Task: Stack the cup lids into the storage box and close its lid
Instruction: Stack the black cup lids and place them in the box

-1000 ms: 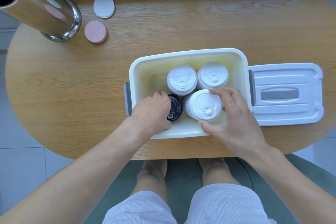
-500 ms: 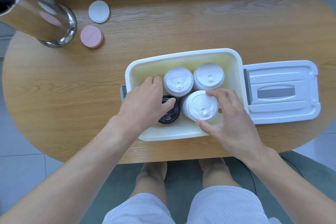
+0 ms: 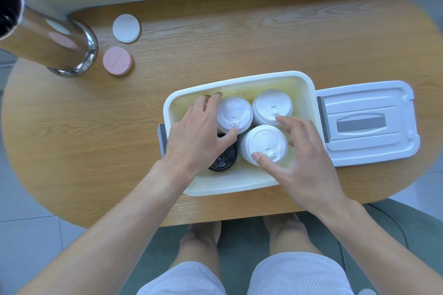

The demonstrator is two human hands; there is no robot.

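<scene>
Nearest you, your right hand (image 3: pixel 304 151) spreads loosely over the near white lid stack (image 3: pixel 263 143) in the storage box (image 3: pixel 239 182), your left hand (image 3: pixel 199 132) pinches the far-left stack (image 3: pixel 233 114), and the box lid (image 3: pixel 369 124) lies flat just right of your right hand.

Wood-grain table (image 3: pixel 239 38), glossy plastic box (image 3: pixel 239 80), polished metal cylinder (image 3: pixel 48 38)
</scene>
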